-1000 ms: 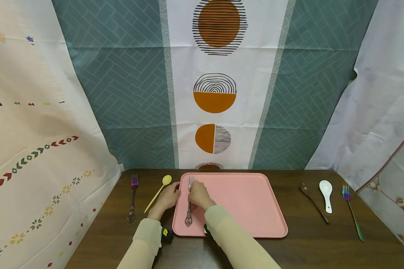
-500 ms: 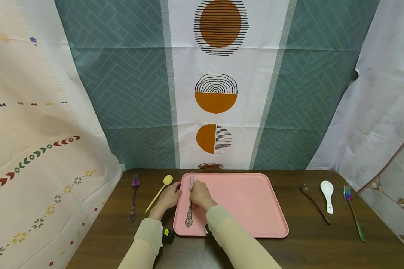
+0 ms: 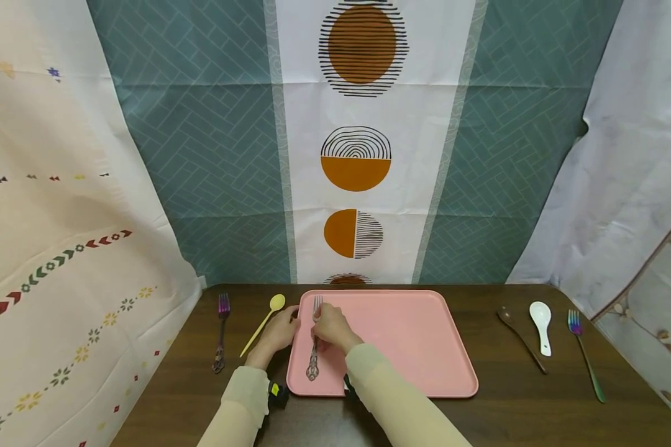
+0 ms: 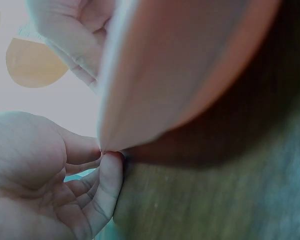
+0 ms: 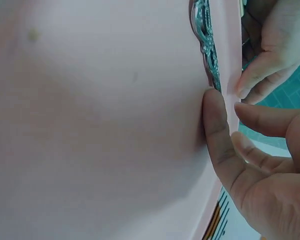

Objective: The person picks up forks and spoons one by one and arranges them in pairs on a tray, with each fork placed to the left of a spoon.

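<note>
An ornate silver fork lies lengthwise along the left side of the pink tray, tines toward the wall. My right hand pinches the fork around its middle, hiding that stretch of it. The patterned handle shows beyond a fingertip in the right wrist view. At the tray's left rim, my left hand grips the edge. Its thumb and fingers meet at the rim in the left wrist view.
Left of the tray lie a yellow spoon and a purple-tined fork. To its right are a brown spoon, a white spoon and a rainbow-tined fork. Patterned cloths hang behind the wooden table.
The head view has shifted slightly. Both hands stay in place, the left at the tray rim and the right on the silver fork.
</note>
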`<state>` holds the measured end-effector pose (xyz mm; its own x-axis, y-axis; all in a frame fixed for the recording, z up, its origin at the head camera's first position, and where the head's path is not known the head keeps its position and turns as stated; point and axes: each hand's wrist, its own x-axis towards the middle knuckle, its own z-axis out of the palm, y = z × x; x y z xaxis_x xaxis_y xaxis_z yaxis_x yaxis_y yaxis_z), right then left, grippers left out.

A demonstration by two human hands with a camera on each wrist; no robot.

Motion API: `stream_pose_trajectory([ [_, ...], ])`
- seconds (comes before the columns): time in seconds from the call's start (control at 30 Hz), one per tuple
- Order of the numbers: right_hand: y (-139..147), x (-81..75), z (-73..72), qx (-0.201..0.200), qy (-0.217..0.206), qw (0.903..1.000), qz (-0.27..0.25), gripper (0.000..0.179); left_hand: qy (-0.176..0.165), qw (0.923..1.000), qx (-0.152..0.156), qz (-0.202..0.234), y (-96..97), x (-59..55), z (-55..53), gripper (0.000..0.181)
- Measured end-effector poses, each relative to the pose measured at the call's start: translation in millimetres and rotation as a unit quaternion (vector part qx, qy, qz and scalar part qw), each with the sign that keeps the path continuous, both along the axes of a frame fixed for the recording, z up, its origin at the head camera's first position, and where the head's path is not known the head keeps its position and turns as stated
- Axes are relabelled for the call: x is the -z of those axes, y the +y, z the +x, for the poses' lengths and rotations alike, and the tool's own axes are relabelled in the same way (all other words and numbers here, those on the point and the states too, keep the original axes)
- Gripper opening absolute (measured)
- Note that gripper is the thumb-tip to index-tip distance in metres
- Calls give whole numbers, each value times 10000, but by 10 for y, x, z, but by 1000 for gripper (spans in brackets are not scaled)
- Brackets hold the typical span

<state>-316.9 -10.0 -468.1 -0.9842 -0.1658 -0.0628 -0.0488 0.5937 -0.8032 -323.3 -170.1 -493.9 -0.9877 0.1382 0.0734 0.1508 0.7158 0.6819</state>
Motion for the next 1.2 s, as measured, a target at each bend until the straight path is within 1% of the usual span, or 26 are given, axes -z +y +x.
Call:
stream_pose_trajectory([
  [0.1,58,-26,16,-149,32,9999,61,18,19,10000,21,-21,22,9,0,42],
  [0.27,130,-121,34,-434,222,9981,378,15,-108,9999,-75,-28,28,-18,12,43],
  [0.43,283,-193,4,-385,485,9957,694,18,-200,9997,-103,-5,25,-29,23,44],
  [0.53,433,-222,-26,-455,544,9953,663,21,-202,9997,-102,-1,31,-29,20,44],
  [0.67,628,-246,-56,-664,467,9956,462,24,-213,9997,-122,4,43,-34,20,45],
  [0.77,719,-246,-68,-700,462,9951,521,27,-229,9997,-125,20,41,-25,32,45],
  [0.87,780,-248,-68,-675,465,9948,609,29,-250,9996,-122,79,36,-15,44,45],
  [0.97,849,-267,-59,-659,494,9950,561,30,-235,9996,-107,105,37,-17,49,44],
  [1.07,943,-308,-46,-628,561,9953,474,29,-201,9997,-106,91,43,-19,49,44],
  [1.2,1100,-371,-47,-485,634,9960,396,26,-177,9998,-96,49,39,-17,35,44],
])
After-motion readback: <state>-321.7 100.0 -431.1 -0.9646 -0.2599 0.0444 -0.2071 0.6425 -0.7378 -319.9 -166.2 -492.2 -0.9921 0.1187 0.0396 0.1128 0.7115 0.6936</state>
